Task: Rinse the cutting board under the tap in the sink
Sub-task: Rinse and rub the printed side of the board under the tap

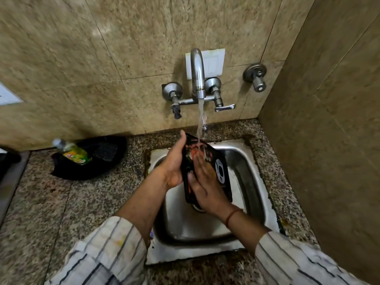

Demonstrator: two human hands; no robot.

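Note:
A dark cutting board (221,171) with a printed pattern stands tilted on its edge over the steel sink (253,177). Water runs from the wall tap (198,77) onto the board's upper end. My left hand (174,163) grips the board's left edge and back, thumb pointing up. My right hand (203,179) lies flat on the board's front face, fingers stretched toward the stream. The board's lower end is hidden behind my right hand.
A black bowl (102,159) on the granite counter at the left holds a green dish-soap bottle (74,153). A second valve (256,76) sits on the wall at the right. A tiled side wall closes in the right of the sink.

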